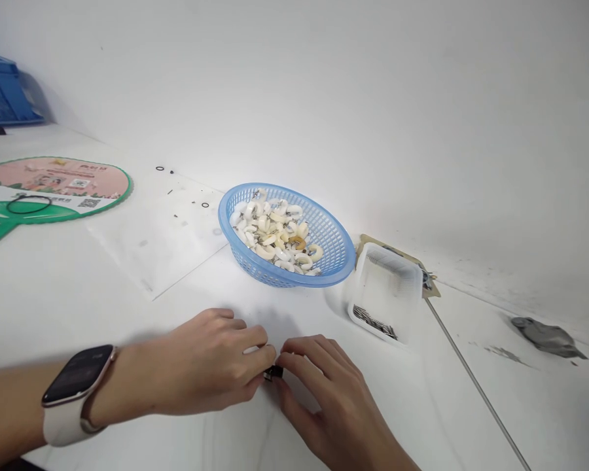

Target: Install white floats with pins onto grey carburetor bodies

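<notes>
My left hand (216, 360), with a watch (78, 374) on its wrist, reaches in from the left, its fingers pinched on a small black piece (273, 372). From the right, my right hand (326, 392) holds the same piece between thumb and fingers. The fingertips of both hands almost meet around it, and much of the piece is hidden. Beyond my hands stands a blue mesh basket (343, 258) with many white and cream rings (269, 229) and one brownish ring. A white plastic tray (387, 275) with thin metal pins (374, 322) is right of the basket.
A round fan (53, 186) with a green rim lies at the left, a black band on it. Behind it is a blue crate (2, 88). Small black rings lie behind a clear sheet (152, 248). At the right are a thin metal rod (476, 383) and a grey cloth (547, 337).
</notes>
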### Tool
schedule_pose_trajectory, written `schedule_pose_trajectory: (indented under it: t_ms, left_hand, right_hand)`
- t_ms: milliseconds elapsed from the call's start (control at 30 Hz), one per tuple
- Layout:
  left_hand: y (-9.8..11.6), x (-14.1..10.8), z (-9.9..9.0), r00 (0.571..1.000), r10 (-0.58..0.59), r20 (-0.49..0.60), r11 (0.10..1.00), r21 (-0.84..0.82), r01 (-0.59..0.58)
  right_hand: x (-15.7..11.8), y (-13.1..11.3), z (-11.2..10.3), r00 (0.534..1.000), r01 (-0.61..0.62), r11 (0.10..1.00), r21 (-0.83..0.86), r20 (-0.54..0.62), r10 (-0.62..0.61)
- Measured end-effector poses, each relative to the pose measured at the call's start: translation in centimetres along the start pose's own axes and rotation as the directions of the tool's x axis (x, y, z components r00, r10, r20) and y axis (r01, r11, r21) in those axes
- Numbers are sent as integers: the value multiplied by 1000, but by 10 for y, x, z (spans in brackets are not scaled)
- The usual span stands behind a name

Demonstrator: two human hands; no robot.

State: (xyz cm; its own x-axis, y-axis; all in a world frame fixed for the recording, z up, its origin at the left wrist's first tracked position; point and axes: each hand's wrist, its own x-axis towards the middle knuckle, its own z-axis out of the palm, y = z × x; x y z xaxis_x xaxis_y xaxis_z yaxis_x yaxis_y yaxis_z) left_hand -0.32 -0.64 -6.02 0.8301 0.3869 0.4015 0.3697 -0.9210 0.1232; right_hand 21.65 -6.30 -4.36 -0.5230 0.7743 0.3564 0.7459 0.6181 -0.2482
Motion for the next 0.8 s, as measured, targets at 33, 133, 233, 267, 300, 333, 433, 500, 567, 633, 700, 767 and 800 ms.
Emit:
schedule_pose_trajectory:
  t_ms: [33, 133, 233, 267, 300, 333, 433, 500, 567, 633, 700, 767, 800]
  left_hand:
    - [0, 0, -1, 1000, -3, 19, 1000, 2, 3]
    - [0, 0, -3, 997, -7, 72, 1000, 0, 7]
    - [0, 0, -4, 995, -11, 96, 1000, 7, 10]
    - [0, 0, -4, 995, -13, 104, 1000, 9, 12]
    - [0, 0, -4, 994, -17, 110, 1000, 10, 16]
    - [0, 0, -4, 994, -17, 112, 1000, 9, 17]
    - [1, 1, -4, 993, -16, 119, 1000, 7, 16]
    - [1, 1, -4, 993, -15, 119, 1000, 7, 14]
    - [1, 1, -4, 993, -12, 118, 1000, 4, 12]
    - [1, 1, -4, 994, -8, 112, 1000, 4, 7]
    - [1, 0, -3, 994, -7, 107, 1000, 8, 6]
    - [1, -1, -2, 995, -7, 96, 1000, 18, 5]
    - [1, -1, -2, 996, -7, 89, 1000, 21, 6]
  right_hand:
    - [0, 0, 0, 1000, -13, 1000, -7, 24, 13]
    - [0, 1, 0, 996, -50, 998, -27, 70, 51]
    - [1, 1, 0, 995, -59, 998, -30, 79, 62]
    - [1, 1, 0, 995, -56, 998, -24, 78, 58]
    - [1, 1, 0, 996, -53, 998, -18, 77, 55]
    - [1, 1, 0, 996, -51, 999, -12, 78, 51]
    - [0, -1, 0, 996, -50, 999, -7, 78, 51]
    - [0, -1, 0, 996, -48, 999, -9, 79, 48]
    - [0, 0, 0, 997, -41, 999, -11, 69, 42]
    - [0, 1, -1, 999, -37, 999, -14, 39, 37]
    - [0, 3, -1, 999, -39, 999, -23, 0, 39]
    - [0, 4, -3, 999, -45, 998, -35, -23, 44]
    - [0, 4, -3, 999, -47, 998, -41, -28, 45]
